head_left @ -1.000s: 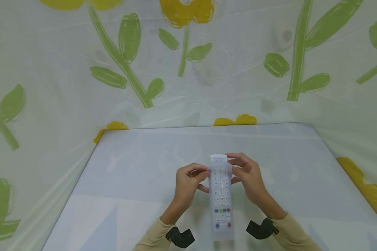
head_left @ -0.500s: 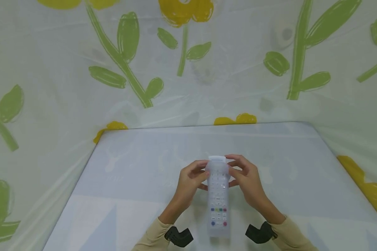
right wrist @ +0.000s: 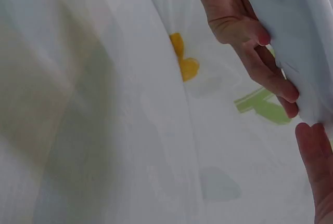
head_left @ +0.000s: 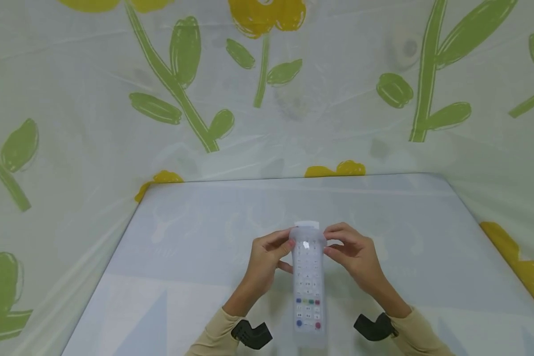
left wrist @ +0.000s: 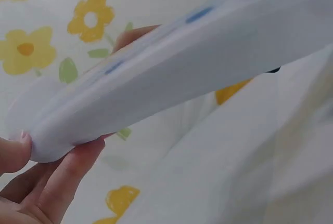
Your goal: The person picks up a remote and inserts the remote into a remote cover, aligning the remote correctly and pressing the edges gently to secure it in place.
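I see both hands, left hand (head_left: 267,257) and right hand (head_left: 353,254), pinching the remote's (head_left: 308,282) far end above the table (head_left: 196,247). Head view shows buttons; wrist views only blurred cover, fingertips (left wrist: 13,151).

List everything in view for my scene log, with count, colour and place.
remote control: one, white with coloured buttons, in a translucent sleeve, held above the table's near middle.
table: one, pale blue-white, centre.
curtain: one, white with green and yellow flowers, behind and beside the table.
wrist mounts: two, black, on the wrists.
sleeves: two, beige, bottom edge.
left hand: one, pinching the sleeve's top edge.
right hand: one, pinching the opposite edge.
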A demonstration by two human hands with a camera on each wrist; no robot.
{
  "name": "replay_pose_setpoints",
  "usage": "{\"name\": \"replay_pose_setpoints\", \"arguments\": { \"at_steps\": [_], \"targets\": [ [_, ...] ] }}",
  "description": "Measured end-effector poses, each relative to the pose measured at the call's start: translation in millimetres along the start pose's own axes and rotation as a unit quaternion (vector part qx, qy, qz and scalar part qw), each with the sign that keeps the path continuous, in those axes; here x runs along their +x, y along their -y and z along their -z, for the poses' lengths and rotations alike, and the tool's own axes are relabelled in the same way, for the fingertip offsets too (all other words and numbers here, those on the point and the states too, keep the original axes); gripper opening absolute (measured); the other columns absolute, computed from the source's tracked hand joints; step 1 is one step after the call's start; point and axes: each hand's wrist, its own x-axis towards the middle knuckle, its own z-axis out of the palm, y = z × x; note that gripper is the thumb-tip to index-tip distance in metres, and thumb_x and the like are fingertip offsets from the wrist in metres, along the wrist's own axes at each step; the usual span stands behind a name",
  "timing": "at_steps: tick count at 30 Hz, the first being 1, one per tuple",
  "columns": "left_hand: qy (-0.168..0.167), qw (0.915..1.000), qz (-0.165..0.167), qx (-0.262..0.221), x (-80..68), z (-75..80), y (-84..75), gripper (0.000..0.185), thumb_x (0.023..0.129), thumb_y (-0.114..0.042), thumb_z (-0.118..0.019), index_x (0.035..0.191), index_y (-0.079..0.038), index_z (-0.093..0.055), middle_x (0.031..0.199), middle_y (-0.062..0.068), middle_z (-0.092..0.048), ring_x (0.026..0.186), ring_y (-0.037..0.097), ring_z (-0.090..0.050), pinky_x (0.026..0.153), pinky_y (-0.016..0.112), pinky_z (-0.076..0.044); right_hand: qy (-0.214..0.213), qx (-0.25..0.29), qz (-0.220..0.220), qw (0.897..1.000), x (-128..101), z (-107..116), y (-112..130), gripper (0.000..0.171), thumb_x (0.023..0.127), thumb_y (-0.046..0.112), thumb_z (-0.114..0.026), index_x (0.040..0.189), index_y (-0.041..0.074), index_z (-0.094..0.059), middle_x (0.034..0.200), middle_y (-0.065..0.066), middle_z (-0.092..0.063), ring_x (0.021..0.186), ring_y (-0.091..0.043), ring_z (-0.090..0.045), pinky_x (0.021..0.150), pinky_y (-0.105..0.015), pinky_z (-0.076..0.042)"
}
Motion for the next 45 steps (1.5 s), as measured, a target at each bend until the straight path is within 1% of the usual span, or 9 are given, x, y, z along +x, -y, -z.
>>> {"name": "replay_pose_setpoints", "arguments": {
  "at_steps": [5, 9, 17, 23, 27, 31, 33, 38, 45],
  "targets": [
    [0.008, 1.0000, 0.000, 0.000, -0.5, -1.5, -0.9, 0.029, 0.090, -0.003, -0.062, 0.116, 0.008, -0.063, 0.101, 0.009, -0.065, 0.090, 0.023, -0.062, 0.053, 0.033, -0.056, -0.012, -0.053, 0.021, 0.998, 2, -2, 3, 0.025, 0.081, -0.015, -0.064, 0.099, 0.002, -0.069, 0.122, -0.014, -0.057, 0.102, -0.018, -0.058, 0.076, -0.031, -0.056],
    [0.015, 0.9999, 0.001, -0.001, 0.7, -2.1, -3.5, 0.025, 0.089, -0.001, -0.061, 0.111, 0.010, -0.063, 0.097, 0.008, -0.065, 0.087, 0.022, -0.061, 0.054, 0.034, -0.057, 0.003, -0.031, 0.016, 0.999, 4, -4, 8, 0.026, 0.083, -0.015, -0.061, 0.102, 0.001, -0.067, 0.135, -0.018, -0.050, 0.108, -0.020, -0.059, 0.073, -0.034, -0.056],
    [0.007, 0.9995, 0.032, 0.002, 0.0, -1.9, -4.5, 0.026, 0.088, 0.000, -0.064, 0.110, 0.012, -0.063, 0.093, 0.007, -0.065, 0.084, 0.021, -0.061, 0.055, 0.035, -0.057, 0.002, -0.033, 0.010, 0.999, 9, -9, 15, 0.023, 0.082, -0.016, -0.061, 0.097, 0.001, -0.067, 0.123, -0.019, -0.055, 0.099, -0.018, -0.060, 0.059, -0.037, -0.057],
    [-0.004, 0.9996, 0.027, -0.002, -0.1, -3.2, -1.4, 0.026, 0.087, -0.001, -0.065, 0.109, 0.013, -0.063, 0.093, 0.006, -0.064, 0.084, 0.019, -0.060, 0.054, 0.034, -0.057, 0.000, -0.042, 0.013, 0.999, 13, -9, 18, 0.022, 0.081, -0.016, -0.062, 0.096, 0.000, -0.067, 0.118, -0.022, -0.055, 0.094, -0.018, -0.060, 0.056, -0.037, -0.057],
    [-0.029, 0.9996, 0.001, -0.007, 0.1, -5.3, -0.9, 0.025, 0.086, 0.001, -0.065, 0.109, 0.011, -0.064, 0.099, 0.007, -0.063, 0.086, 0.021, -0.062, 0.053, 0.036, -0.057, 0.013, 0.010, -0.063, 0.998, 12, -5, 17, 0.016, 0.091, -0.004, -0.055, 0.105, -0.001, -0.064, 0.124, -0.013, -0.056, 0.093, -0.021, -0.062, 0.060, -0.039, -0.057],
    [-0.072, 0.9968, -0.033, -0.006, 1.1, -7.6, -0.4, 0.023, 0.082, 0.007, -0.066, 0.105, 0.012, -0.065, 0.100, 0.008, -0.060, 0.082, 0.021, -0.063, 0.051, 0.038, -0.056, 0.027, 0.059, -0.137, 0.988, 11, -4, 15, 0.024, 0.095, 0.005, -0.051, 0.117, -0.002, -0.058, 0.119, -0.009, -0.056, 0.092, -0.025, -0.064, 0.066, -0.042, -0.057],
    [-0.094, 0.9947, -0.042, 0.002, 0.7, -9.1, -0.7, 0.020, 0.082, 0.007, -0.066, 0.102, 0.012, -0.067, 0.095, 0.009, -0.060, 0.079, 0.022, -0.064, 0.050, 0.039, -0.056, 0.031, 0.057, -0.148, 0.987, 10, -6, 13, 0.029, 0.093, 0.005, -0.056, 0.121, -0.001, -0.056, 0.116, -0.011, -0.056, 0.093, -0.027, -0.063, 0.070, -0.042, -0.057],
    [-0.128, 0.9910, -0.037, 0.012, -0.7, -13.8, -3.8, 0.017, 0.084, 0.004, -0.066, 0.100, 0.008, -0.069, 0.090, 0.013, -0.062, 0.079, 0.027, -0.066, 0.052, 0.043, -0.056, 0.009, -0.013, -0.150, 0.989, 8, -14, 11, 0.044, 0.083, 0.007, -0.072, 0.124, 0.004, -0.057, 0.121, -0.011, -0.057, 0.097, -0.025, -0.063, 0.077, -0.035, -0.056],
    [-0.156, 0.9871, 0.012, -0.032, 1.3, -19.4, -10.4, 0.018, 0.083, 0.001, -0.068, 0.099, 0.007, -0.070, 0.096, 0.013, -0.062, 0.087, 0.026, -0.065, 0.053, 0.044, -0.056, 0.011, -0.065, -0.123, 0.990, 9, -17, 15, 0.048, 0.081, 0.006, -0.074, 0.126, 0.008, -0.057, 0.121, -0.010, -0.058, 0.093, -0.028, -0.063, 0.074, -0.032, -0.056]
  ]
}}
